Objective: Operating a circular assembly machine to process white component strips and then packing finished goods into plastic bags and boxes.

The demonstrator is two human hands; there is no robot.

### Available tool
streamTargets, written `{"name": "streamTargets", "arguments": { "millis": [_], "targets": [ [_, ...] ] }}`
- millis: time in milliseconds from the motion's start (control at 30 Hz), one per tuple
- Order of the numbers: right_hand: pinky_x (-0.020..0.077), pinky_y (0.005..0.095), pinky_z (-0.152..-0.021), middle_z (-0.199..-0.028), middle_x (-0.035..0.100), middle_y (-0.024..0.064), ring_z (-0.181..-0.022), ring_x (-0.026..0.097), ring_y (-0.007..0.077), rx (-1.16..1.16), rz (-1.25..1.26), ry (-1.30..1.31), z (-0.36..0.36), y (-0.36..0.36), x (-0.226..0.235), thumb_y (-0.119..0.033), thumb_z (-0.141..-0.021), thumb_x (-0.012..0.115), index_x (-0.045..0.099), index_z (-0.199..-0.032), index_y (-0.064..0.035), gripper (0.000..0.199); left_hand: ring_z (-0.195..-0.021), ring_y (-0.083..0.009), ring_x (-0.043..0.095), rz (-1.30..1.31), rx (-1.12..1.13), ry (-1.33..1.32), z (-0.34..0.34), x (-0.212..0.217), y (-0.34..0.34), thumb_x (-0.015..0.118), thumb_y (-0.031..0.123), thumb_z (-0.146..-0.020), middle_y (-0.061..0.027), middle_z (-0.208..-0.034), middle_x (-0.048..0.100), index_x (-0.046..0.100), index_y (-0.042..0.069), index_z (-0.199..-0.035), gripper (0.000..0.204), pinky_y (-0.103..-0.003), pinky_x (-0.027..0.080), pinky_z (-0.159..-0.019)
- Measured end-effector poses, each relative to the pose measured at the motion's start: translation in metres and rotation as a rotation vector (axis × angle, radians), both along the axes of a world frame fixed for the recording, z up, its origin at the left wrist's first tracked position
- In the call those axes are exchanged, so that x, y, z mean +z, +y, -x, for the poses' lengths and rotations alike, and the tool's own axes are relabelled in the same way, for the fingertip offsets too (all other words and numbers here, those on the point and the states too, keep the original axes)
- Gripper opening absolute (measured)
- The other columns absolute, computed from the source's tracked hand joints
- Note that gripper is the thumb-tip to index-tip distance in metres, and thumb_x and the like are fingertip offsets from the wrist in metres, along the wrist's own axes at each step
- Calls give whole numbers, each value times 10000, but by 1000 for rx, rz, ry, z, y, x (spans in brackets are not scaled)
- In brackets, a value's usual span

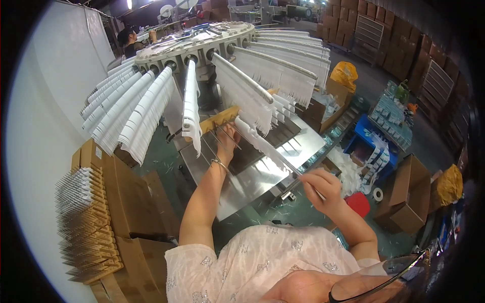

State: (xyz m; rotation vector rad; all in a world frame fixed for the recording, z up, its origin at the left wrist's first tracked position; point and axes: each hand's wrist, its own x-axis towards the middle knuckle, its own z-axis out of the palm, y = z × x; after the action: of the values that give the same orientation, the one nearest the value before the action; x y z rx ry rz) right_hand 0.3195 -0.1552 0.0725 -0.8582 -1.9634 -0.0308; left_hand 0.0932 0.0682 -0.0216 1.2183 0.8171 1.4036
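Note:
My left hand (pixel 227 140) reaches under a round machine, its fingers curled close beneath a wooden bar (pixel 220 120) set with thin metal rods. What those fingers grip is hidden. My right hand (pixel 322 188) is closed around the outer end of a thin metal rod. White fringed material (pixel 262 145) hangs along that rod, which slopes down from near the bar toward me. Below both hands lies a shiny metal plate (pixel 242 194). Around the round machine (pixel 197 38), spokes carry more white fringed material (pixel 151 108).
Wooden racks of metal pins (pixel 86 227) stand on cardboard boxes (pixel 136 212) at the left. To the right are a blue bin (pixel 371 139) with white pieces, a red stool-like object (pixel 357 204) and an open carton (pixel 406 197). Another person (pixel 132 43) is behind the machine.

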Motion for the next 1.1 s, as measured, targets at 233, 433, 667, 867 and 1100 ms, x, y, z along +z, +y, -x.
{"name": "streamTargets", "arguments": {
  "millis": [233, 433, 667, 867, 1100],
  "targets": [
    [424, 253, -499, -709, 557, 119, -563, 540, 200, -3, 42, 134, 14, 22, -18, 65, -687, 562, 598, -815, 16, 142, -471, -67, 386, -238, 78, 180, -16, 10, -40, 386, 252, -896, 19, -583, 435, 524, 4, -921, 286, -206, 298, -429],
    [429, 257, -491, -689, 557, 116, -566, 544, 200, 17, -68, 170, -15, -13, -26, 42, -693, 540, 596, -817, 41, 136, -494, -89, 408, -249, 3, 270, -23, 7, -72, 393, 136, -875, 1, -563, 421, 509, -15, -1003, 229, -224, 327, -454],
    [415, 231, -519, -694, 548, 101, -565, 534, 174, -101, 35, 185, -14, -5, -12, 39, -732, 514, 593, -812, 20, 114, -809, -354, 516, -710, 476, 897, -22, -4, -24, 455, 44, -764, -254, -945, 480, 273, -105, -1205, 500, -372, 419, -716],
    [409, 229, -552, -719, 546, 71, -621, 527, 143, -45, 375, 451, 8, 20, -13, 54, -745, 478, 572, -891, 30, 176, -958, -384, 470, -648, 433, 1058, -29, 6, -18, 505, 49, -679, -288, -1085, 448, 213, -115, -1261, 672, -387, 383, -849],
    [381, 227, -592, -765, 505, 66, -647, 474, 113, 80, 369, 514, -9, -12, -31, -49, -835, 387, 521, -972, 20, 204, -856, -362, 482, -760, 497, 1163, -42, 12, -54, 516, 57, -648, -269, -1006, 469, 345, -131, -1167, 578, -422, 371, -768]
  ]
}}
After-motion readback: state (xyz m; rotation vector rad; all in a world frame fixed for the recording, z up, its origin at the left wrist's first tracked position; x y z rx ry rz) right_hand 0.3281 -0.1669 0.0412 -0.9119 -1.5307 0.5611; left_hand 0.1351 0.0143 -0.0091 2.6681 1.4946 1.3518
